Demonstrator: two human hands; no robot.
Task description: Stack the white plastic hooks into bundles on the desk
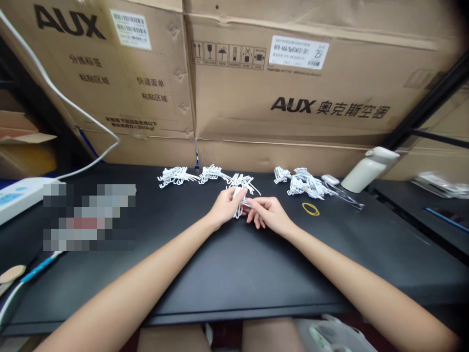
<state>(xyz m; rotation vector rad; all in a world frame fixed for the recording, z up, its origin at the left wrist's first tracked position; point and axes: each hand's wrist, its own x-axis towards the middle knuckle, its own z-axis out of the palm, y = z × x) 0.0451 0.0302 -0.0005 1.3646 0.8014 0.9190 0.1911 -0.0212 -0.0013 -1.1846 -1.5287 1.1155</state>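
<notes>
My left hand (225, 205) is closed round a small bunch of white wire hooks (238, 210), held just above the black table. The thumb and index finger of my right hand (269, 212) pinch at the right side of the same bunch, while its other fingers curl loosely below. Just behind my hands lies a pile of similar white hooks (242, 181). Further left are two more piles, a middle one (212, 173) and a far-left one (175, 176). To the right sits a larger group of white hooks (304, 184), with yellow rubber bands (310, 209) in front of it.
Large cardboard boxes (293, 122) stand along the back of the black table (220, 274). A white bottle (368, 168) and a white earbud-like case (330, 180) are at right. On the left are a power strip (27, 198), a white cable (78, 105) and a blurred-out object (90, 217).
</notes>
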